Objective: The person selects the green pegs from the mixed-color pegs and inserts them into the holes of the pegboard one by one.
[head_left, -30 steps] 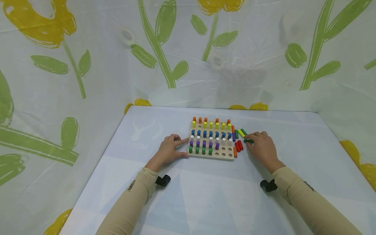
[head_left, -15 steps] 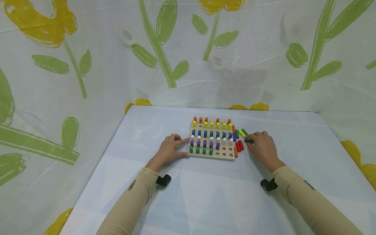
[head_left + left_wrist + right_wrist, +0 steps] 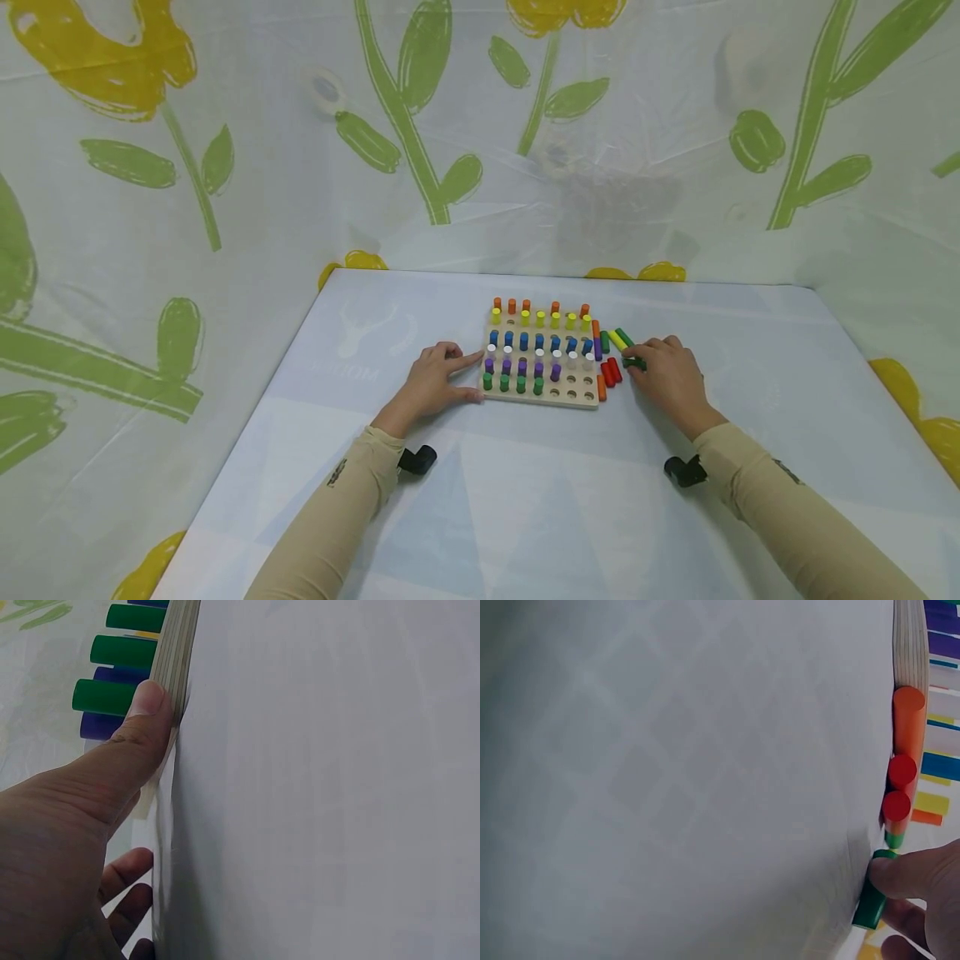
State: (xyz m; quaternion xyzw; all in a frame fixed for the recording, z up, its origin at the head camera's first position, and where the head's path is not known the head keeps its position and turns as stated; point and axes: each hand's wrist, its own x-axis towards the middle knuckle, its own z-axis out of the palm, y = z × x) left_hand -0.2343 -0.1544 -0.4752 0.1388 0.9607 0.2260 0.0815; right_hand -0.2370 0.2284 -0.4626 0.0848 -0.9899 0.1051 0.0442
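A wooden pegboard [image 3: 555, 402] stands on the table with rows of coloured pegs upright in its holes. My left hand [image 3: 437, 379] rests at the board's left side, index finger and thumb reaching its edge. In the left wrist view the thumb [image 3: 146, 712] lies against the board's edge beside green pegs [image 3: 124, 652]. To the right of the board, my right hand [image 3: 671, 379] pinches a dark green peg [image 3: 870, 901] between thumb and fingers, close over the table. Two red pegs [image 3: 611, 372] lie between that hand and the board.
Along the board's right edge lie an orange peg [image 3: 602, 388], another orange peg [image 3: 596, 327] and a purple peg [image 3: 597, 350]. Loose green [image 3: 605, 342] and yellow [image 3: 616, 340] pegs lie just beyond the red ones. A flower-printed sheet [image 3: 480, 242] hangs behind the table.
The green peg and the right fingers on it have shifted very slightly. The left hand and the board hold their place.
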